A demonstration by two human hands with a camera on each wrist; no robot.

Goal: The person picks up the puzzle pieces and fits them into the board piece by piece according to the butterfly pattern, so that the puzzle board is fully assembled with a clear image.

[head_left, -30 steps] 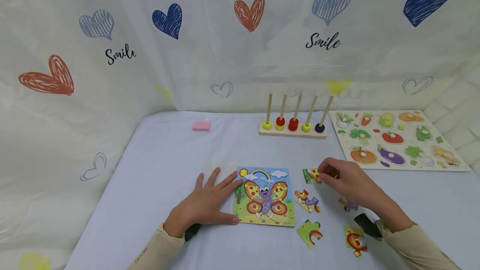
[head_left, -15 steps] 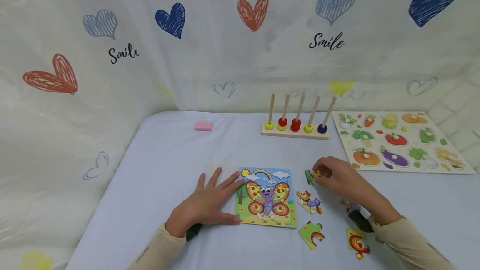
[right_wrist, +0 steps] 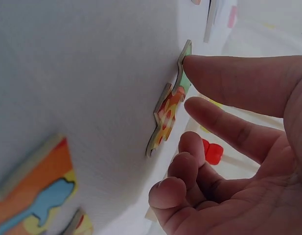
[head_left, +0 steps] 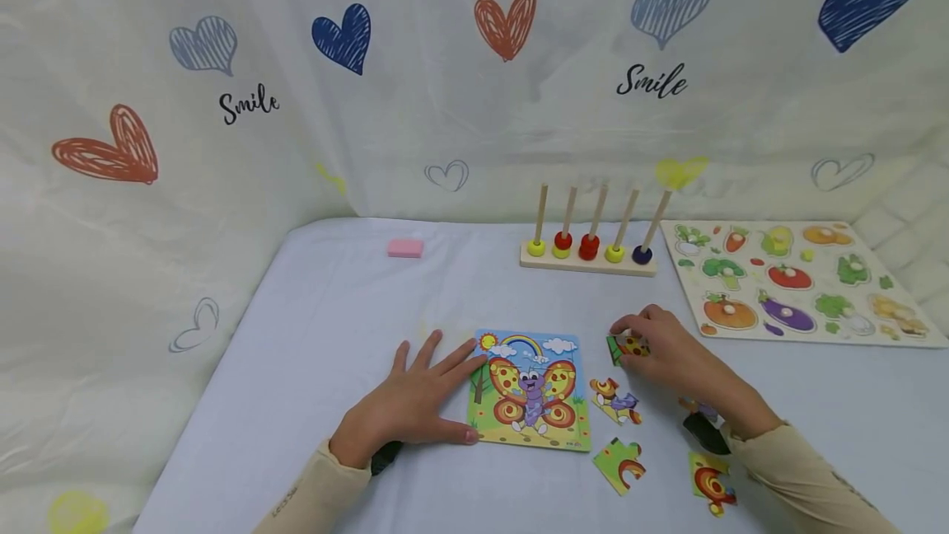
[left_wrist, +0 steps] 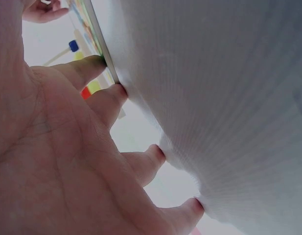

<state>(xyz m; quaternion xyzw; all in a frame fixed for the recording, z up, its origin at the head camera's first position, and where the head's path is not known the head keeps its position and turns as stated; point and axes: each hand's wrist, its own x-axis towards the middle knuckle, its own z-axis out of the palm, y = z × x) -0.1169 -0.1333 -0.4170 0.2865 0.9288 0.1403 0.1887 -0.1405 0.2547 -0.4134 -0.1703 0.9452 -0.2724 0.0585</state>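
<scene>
My left hand lies spread on the white tablecloth, its index finger and thumb at the left edge of a square butterfly puzzle. In the left wrist view, the fingertips press by the board's thin edge. My right hand has thumb and index finger at opposite edges of a green and yellow-spotted puzzle piece, which is at the tabletop. The right wrist view shows the thumb overlapping the green end of this piece, other fingers curled.
Several loose pieces lie nearby: a purple and orange one, a green one and one with a red ring. Behind stand a bead-and-peg rack, a vegetable peg board and a pink block.
My right hand has moved slightly left over the spotted piece, which has turned a little. The left hand keeps its place on the puzzle. The whole view shifts slightly right.
</scene>
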